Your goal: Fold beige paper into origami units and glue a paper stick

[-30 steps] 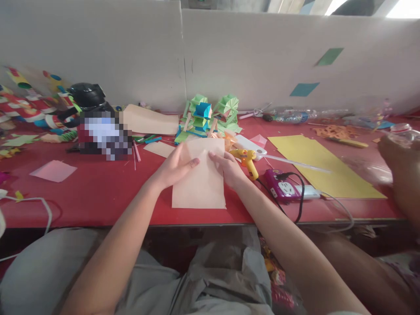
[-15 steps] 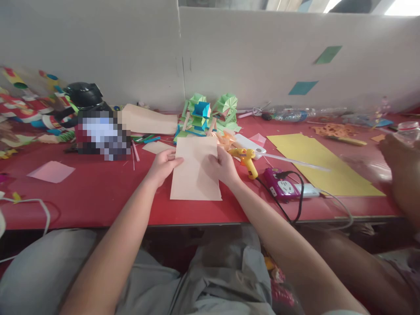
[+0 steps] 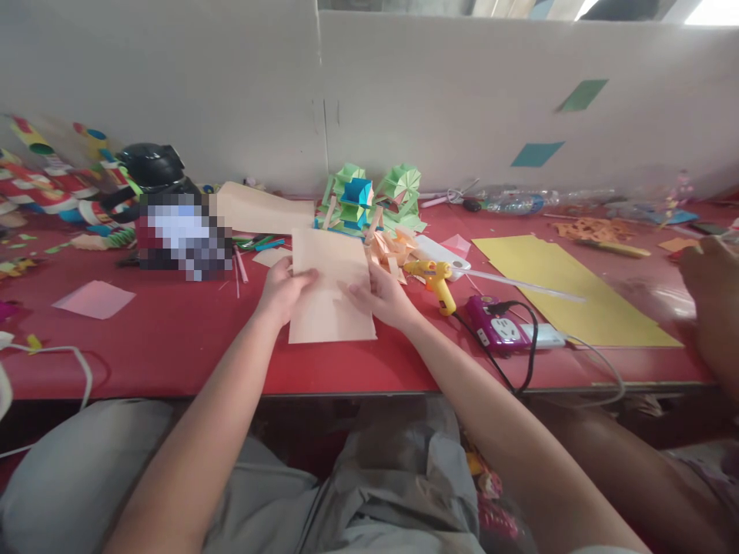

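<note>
A light peach sheet of paper [image 3: 332, 308] is held upright-tilted above the red table [image 3: 190, 346]. My left hand [image 3: 282, 291] grips its left edge, thumb across the front and fingers behind. At the right edge my right hand [image 3: 386, 294] pinches it the same way. Whether it is one sheet or a thin stack I cannot tell. Just behind the sheet stand green and blue folded-paper pieces [image 3: 356, 201], with crumpled orange paper strips [image 3: 392, 250] beside them. A yellow glue gun [image 3: 436, 283] lies to the right of my right hand.
A purple power socket [image 3: 499, 327] with cables sits near the front edge. Yellow paper sheets [image 3: 571, 292] lie to the right, near another person's hand [image 3: 710, 285]. Another peach sheet [image 3: 265, 210], a pink paper square [image 3: 95, 298] and a black object [image 3: 151, 165] are to the left.
Both hands have shifted the peach sheet slightly to the left and up. The other person's hand at the right has moved a little.
</note>
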Demonstrator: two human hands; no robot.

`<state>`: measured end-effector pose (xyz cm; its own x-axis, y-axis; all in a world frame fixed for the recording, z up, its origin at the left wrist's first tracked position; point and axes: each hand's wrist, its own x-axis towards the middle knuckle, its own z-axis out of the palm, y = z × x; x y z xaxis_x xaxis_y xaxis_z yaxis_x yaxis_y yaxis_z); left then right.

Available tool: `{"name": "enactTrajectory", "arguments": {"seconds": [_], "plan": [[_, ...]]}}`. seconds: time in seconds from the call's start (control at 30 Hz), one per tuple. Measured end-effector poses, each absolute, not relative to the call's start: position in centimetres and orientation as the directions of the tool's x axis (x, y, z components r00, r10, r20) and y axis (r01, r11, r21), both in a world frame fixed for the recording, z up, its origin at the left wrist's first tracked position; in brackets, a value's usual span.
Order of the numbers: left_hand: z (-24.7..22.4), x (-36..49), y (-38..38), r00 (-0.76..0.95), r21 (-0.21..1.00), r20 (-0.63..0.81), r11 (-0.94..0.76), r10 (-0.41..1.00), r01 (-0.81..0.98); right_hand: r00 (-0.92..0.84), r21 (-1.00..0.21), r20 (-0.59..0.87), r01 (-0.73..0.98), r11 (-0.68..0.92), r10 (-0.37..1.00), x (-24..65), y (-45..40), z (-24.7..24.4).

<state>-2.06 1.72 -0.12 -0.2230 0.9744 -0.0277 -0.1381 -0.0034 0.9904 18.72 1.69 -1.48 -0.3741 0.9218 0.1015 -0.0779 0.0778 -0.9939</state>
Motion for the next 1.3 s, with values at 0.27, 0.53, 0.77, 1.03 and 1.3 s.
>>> {"name": "enactTrajectory", "arguments": {"seconds": [0.27, 0.53, 0.77, 1.03, 1.3], "plan": [[0.0, -3.2, 1.9, -0.108, 0.982, 0.022, -0.042, 0.994, -0.183, -0.246, -0.983, 0.17, -0.113, 0.146, 0.954, 18.8, 2.6, -2.3], [-1.2, -3.5, 2.7, -0.287, 0.989, 0.104, -0.13, 0.952, -0.072, -0.152, -0.981, 0.193, -0.012, 0.194, 0.969, 18.9, 2.8, -2.3], [-1.4, -4.3, 3.2, -0.351, 0.981, 0.157, -0.186, 0.923, -0.049, -0.177, -0.996, 0.089, -0.025, 0.085, 0.98, 19.0, 2.4, -1.6], [-1.2, -4.4, 3.2, -0.355, 0.978, 0.184, -0.205, 0.917, -0.024, -0.29, -0.995, 0.096, -0.011, 0.097, 0.952, 19.0, 2.2, -1.9], [-0.1, -4.2, 2.4, -0.326, 0.994, 0.045, -0.074, 0.944, -0.078, -0.272, -0.965, 0.26, -0.034, 0.261, 0.927, 19.2, 2.3, -2.0]]}}
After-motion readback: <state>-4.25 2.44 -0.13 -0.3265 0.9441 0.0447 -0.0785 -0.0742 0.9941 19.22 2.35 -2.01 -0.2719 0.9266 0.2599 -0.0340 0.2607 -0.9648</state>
